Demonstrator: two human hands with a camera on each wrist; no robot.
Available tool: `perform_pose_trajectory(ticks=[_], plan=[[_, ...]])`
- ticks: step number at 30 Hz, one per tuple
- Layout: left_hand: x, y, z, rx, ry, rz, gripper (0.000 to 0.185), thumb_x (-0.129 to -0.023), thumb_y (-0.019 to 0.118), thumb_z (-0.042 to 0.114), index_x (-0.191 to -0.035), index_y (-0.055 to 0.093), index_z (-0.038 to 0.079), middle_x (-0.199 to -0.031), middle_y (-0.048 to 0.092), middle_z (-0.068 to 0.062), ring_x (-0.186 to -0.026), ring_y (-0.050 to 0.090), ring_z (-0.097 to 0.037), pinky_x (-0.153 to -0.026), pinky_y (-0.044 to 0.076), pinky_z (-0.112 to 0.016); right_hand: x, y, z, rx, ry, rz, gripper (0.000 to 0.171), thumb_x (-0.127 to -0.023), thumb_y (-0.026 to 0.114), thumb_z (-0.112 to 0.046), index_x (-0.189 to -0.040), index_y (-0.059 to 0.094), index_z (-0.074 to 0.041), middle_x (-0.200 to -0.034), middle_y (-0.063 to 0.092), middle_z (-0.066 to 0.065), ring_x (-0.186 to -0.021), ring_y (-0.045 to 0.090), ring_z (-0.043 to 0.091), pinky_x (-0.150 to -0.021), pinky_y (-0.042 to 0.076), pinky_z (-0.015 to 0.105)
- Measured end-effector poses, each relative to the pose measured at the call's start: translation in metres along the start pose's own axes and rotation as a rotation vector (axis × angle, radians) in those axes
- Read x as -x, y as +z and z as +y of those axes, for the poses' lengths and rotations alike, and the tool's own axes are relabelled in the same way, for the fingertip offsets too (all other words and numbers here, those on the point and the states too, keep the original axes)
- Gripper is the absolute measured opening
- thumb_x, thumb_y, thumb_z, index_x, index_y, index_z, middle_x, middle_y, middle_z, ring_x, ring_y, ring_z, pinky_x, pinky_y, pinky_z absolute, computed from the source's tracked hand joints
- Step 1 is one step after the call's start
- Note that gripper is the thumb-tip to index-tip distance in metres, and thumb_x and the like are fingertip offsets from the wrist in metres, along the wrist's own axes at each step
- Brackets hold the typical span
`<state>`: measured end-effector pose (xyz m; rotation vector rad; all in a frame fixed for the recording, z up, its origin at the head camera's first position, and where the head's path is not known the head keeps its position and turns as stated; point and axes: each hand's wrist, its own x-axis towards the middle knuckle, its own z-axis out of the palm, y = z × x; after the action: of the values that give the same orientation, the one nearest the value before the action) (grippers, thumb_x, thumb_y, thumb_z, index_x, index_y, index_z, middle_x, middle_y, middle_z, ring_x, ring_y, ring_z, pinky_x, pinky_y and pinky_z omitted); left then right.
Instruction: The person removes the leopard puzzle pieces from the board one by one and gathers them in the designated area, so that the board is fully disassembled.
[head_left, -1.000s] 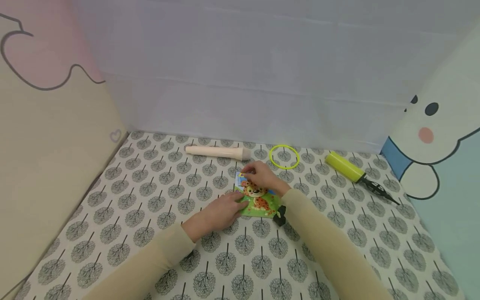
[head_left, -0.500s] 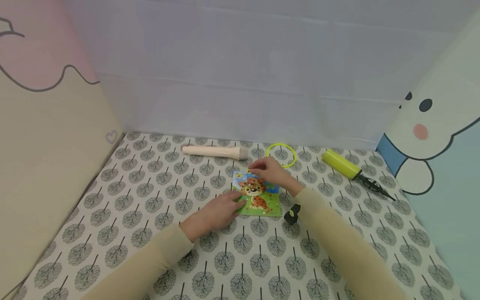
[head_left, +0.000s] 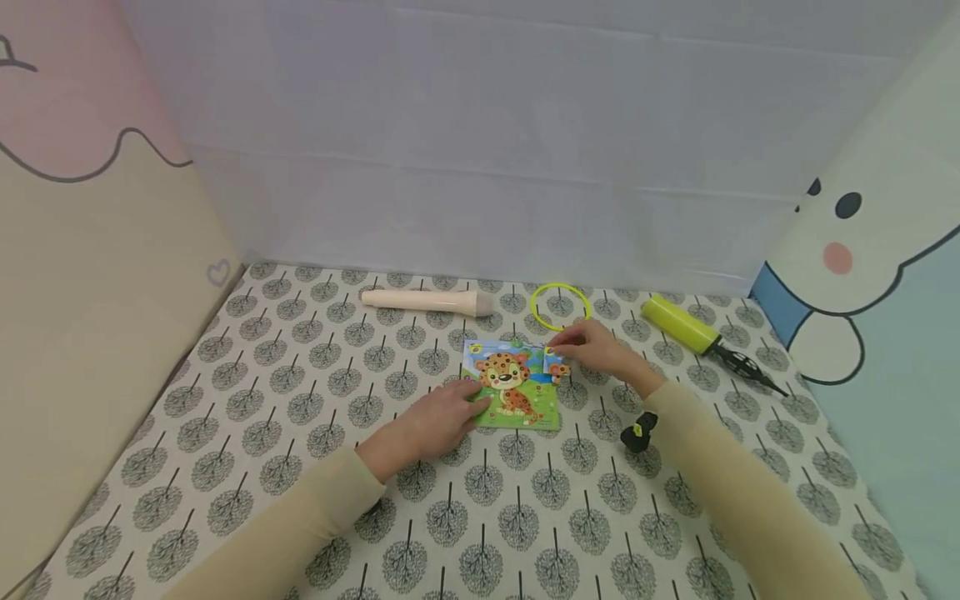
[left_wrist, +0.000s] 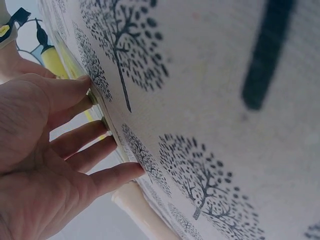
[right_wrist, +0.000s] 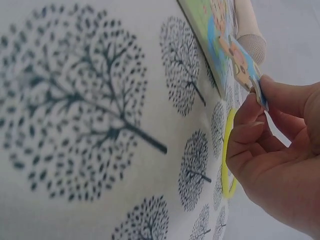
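While the left hand (head_left: 431, 419) lies flat with straight fingers on the near left edge of the leopard puzzle (head_left: 510, 385), the right hand (head_left: 600, 350) pinches a small puzzle piece (head_left: 556, 367) at the puzzle's right edge. The puzzle sits in the middle of the tree-print worktop (head_left: 300, 400). A yellow ring (head_left: 559, 306), a cream tube (head_left: 426, 301) and a yellow pump (head_left: 684, 326) lie farther back.

Grey tree-print cloth (head_left: 262, 400), yellow ring (head_left: 560, 305), green-blue leopard puzzle (head_left: 512, 387).
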<state>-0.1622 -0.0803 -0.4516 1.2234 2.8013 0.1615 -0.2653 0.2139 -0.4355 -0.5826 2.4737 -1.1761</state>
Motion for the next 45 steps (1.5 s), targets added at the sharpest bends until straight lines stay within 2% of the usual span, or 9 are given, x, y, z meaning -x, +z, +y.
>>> perform_pose_trajectory(ticks=[6, 12, 20, 30, 38, 45], plan=[[-0.001, -0.001, 0.000, 0.014, -0.009, 0.000, 0.045, -0.096, 0.058, 0.022, -0.139, 0.050, 0.008, -0.141, 0.043, -0.016, -0.130, 0.038, -0.034, -0.108, 0.030, -0.045, 0.003, -0.008, 0.006, -0.004, 0.036, -0.003, 0.024, -0.096, 0.058, -0.011, -0.113, 0.067, 0.003, -0.106, 0.064, 0.014, -0.091, 0.060, 0.029, -0.076, 0.051, 0.044], [0.002, -0.001, -0.001, 0.001, -0.011, 0.006, 0.045, -0.095, 0.060, 0.021, -0.137, 0.052, 0.008, -0.139, 0.044, -0.016, -0.129, 0.040, -0.033, -0.108, 0.031, -0.044, -0.002, -0.006, 0.015, 0.013, 0.073, 0.014, 0.022, -0.096, 0.058, -0.009, -0.112, 0.068, 0.002, -0.104, 0.065, 0.013, -0.086, 0.060, 0.024, -0.072, 0.050, 0.037], [0.005, 0.001, -0.002, 0.021, -0.025, 0.017, 0.045, -0.095, 0.060, 0.021, -0.137, 0.052, 0.008, -0.140, 0.044, -0.016, -0.129, 0.040, -0.032, -0.107, 0.032, -0.043, -0.007, 0.002, 0.020, 0.173, 0.078, 0.084, 0.018, -0.095, 0.061, -0.015, -0.106, 0.072, -0.006, -0.093, 0.068, 0.004, -0.075, 0.061, 0.017, -0.066, 0.051, 0.036], [0.005, -0.003, 0.002, 0.048, -0.028, 0.008, 0.046, -0.095, 0.059, 0.020, -0.138, 0.051, 0.007, -0.141, 0.042, -0.016, -0.130, 0.038, -0.033, -0.108, 0.031, -0.044, -0.007, 0.011, 0.024, 0.292, 0.032, 0.196, 0.017, -0.096, 0.060, -0.016, -0.103, 0.072, -0.007, -0.096, 0.068, 0.005, -0.080, 0.064, 0.018, -0.071, 0.053, 0.039], [0.003, -0.004, 0.002, 0.040, -0.013, 0.027, 0.043, -0.096, 0.059, 0.020, -0.136, 0.053, 0.007, -0.139, 0.045, -0.016, -0.129, 0.040, -0.032, -0.107, 0.033, -0.044, -0.004, 0.011, 0.022, 0.308, -0.013, 0.212, 0.012, -0.094, 0.062, -0.012, -0.100, 0.072, -0.007, -0.086, 0.067, 0.003, -0.066, 0.060, 0.014, -0.057, 0.050, 0.035], [0.002, -0.004, 0.002, 0.040, -0.009, 0.022, 0.043, -0.096, 0.058, 0.021, -0.137, 0.053, 0.008, -0.139, 0.045, -0.016, -0.129, 0.041, -0.032, -0.107, 0.033, -0.043, -0.006, 0.014, 0.012, 0.316, -0.011, 0.227, 0.013, -0.094, 0.063, -0.013, -0.101, 0.071, -0.006, -0.091, 0.065, 0.005, -0.071, 0.060, 0.016, -0.059, 0.050, 0.034]])
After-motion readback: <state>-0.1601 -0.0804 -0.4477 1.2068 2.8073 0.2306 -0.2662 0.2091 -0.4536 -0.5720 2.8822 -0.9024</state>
